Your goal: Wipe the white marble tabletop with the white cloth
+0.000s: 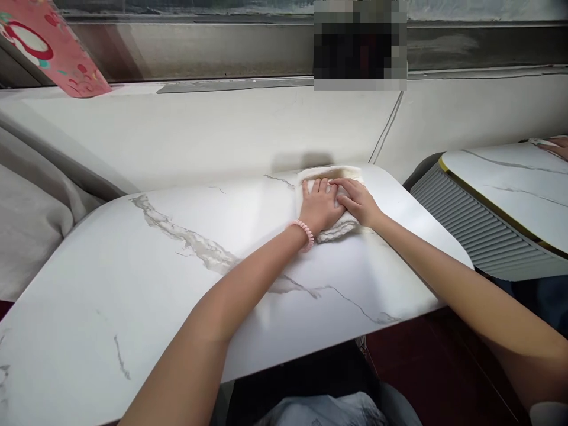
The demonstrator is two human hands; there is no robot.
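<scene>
White marbled table [133, 284] beside wall [199, 130]; cloth [338, 229] rumpled near table's far edge. Left hand [322, 207] spread flat on it, right hand [358, 201] alongside, neither clenched. Likely light, soft, floppy; best gripped at folded edge.

The folded terry cloth [339, 231] is off-white. Beneath it, the smooth round-cornered desk [164, 307] is white with marble-like grey veins, the broadest streak faintly beige. A coiled plastic bracelet [307, 235] is pale pink. At far left, a flat paper packet [84, 72] is pink, patterned in red, white and teal. To the right, a second marbled desk [510, 177] is white, veined grey, gold-edged, its ribbed side panel [479, 231] grey. The tiled floor [426, 361] is dark red.
</scene>
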